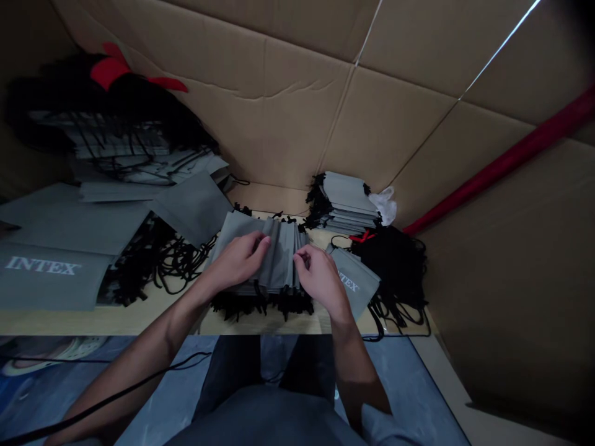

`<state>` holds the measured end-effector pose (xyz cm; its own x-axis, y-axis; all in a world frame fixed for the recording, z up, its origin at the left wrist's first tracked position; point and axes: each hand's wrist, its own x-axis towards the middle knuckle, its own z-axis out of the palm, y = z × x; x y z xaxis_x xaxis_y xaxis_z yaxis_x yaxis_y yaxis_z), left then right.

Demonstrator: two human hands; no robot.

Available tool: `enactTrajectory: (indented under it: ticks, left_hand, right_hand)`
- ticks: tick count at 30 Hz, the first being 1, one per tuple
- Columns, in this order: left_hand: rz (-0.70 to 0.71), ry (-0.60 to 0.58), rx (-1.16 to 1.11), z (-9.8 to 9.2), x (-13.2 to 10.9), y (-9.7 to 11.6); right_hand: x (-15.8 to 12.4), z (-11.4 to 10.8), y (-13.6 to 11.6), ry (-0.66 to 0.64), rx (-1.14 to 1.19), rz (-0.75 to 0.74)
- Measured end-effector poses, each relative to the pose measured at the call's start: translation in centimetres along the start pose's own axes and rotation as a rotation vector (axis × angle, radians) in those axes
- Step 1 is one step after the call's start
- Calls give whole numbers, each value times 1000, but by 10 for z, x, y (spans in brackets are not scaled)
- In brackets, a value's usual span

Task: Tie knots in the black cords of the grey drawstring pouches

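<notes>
In front of me lies a fanned row of grey fabric bags (282, 248), with black cord ends bunched along its near and far edges. My left hand (239, 259) rests over the row's left part, its fingers curled and closed at a fold of the bags. Thumb and fingers of my right hand (320, 275) are pinched together at the right side of the row, on the bag edges. Which bags lie between the fingertips is hard to make out. Just right of that hand is a grey bag printed with white lettering (357, 279).
Left are large grey INTEX bags (51, 279) and a tall heap of black-corded bags (139, 148) with a red tie. Behind on the right stand a stacked bundle (346, 195) and crumpled clear plastic (385, 204). Black cords (393, 266) hang over the table edge. Cardboard walls (279, 93) enclose the table.
</notes>
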<state>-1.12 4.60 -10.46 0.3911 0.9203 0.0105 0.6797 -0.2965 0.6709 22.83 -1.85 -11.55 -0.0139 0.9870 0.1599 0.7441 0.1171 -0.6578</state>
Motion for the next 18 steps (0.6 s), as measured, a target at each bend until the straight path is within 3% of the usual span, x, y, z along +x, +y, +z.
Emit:
enactTrajectory:
  ticks: [11,18]
  left_hand:
    - [-28,8,-12,-1,-4,10]
    - [-12,39,28,6,-2,-3]
  right_hand:
    - [-6,-2,-11,-65,119,-165]
    - [-13,-1,-23,-154,144,-242]
